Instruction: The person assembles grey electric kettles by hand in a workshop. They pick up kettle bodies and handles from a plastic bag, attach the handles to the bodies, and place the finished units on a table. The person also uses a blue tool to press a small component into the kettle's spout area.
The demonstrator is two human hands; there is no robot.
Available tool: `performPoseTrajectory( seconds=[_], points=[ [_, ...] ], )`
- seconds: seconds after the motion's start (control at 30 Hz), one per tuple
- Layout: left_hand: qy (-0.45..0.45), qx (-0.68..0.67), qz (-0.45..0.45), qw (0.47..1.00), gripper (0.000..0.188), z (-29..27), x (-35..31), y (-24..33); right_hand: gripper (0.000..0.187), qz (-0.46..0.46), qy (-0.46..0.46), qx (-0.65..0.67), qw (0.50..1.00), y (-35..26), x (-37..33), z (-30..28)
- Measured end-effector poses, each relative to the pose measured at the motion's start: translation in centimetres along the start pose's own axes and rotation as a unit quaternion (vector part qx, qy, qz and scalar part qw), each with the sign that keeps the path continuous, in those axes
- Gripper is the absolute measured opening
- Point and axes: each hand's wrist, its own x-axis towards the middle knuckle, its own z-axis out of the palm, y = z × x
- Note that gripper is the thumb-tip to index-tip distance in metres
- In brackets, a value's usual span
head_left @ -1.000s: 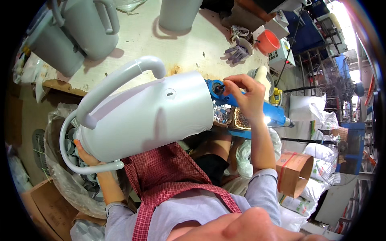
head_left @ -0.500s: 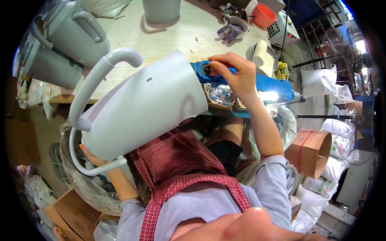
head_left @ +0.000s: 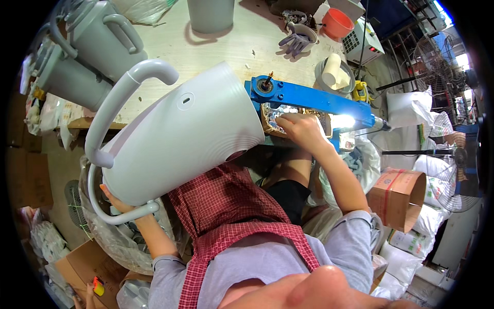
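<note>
A big light-grey plastic jug body [head_left: 180, 131] with a curved handle [head_left: 110, 110] lies tilted across my lap, its open end facing the blue machine arm [head_left: 314, 98]. My left hand [head_left: 119, 201] supports its lower left end by the looped grey handle [head_left: 98, 201]; part of that hand is hidden behind the jug. Beyond the jug's mouth, a copper-coloured pointed tip [head_left: 268, 78] sticks up from the arm's round end. My right hand [head_left: 301, 129], fingers curled together, is at the tray of small washers [head_left: 275, 114] below the arm; what its fingertips hold is hidden.
Grey jugs with handles [head_left: 105, 44] stand at the table's left. A grey bucket [head_left: 211, 15], gloves on a cup [head_left: 296, 41] and an orange bowl [head_left: 337, 23] sit farther back. A carton [head_left: 396, 198] and fan [head_left: 458, 154] are at right. Another person's hand [head_left: 89, 294] shows lower left.
My right hand has moved from the round end of the blue arm down to the washer tray, uncovering the copper-coloured tip. My left hand still supports the jug body, which has barely shifted.
</note>
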Motion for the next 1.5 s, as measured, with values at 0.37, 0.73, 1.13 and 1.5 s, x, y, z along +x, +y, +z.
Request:
performPoseTrajectory(
  seconds=[0.37,0.73,1.13,1.5],
  points=[
    [0.070,0.036,-0.024,0.997,0.065,1.7,-0.6,1.0,0.013,0.088,-0.056,-0.003,0.995,2.1,-1.2,3.4],
    [0.021,-0.027,-0.053,0.998,0.060,-0.3,2.1,-1.4,0.024,-0.016,0.336,0.030,0.941,-1.8,8.4,-7.2],
    [0.020,0.057,-0.013,0.998,0.063,2.2,1.6,-2.7,0.026,-0.102,0.324,0.015,0.940,-0.2,10.6,-6.0],
    [0.013,0.087,0.038,0.995,0.048,3.8,4.1,-4.2,0.031,0.142,0.193,0.337,0.910,-3.6,5.1,-7.7]
  ],
)
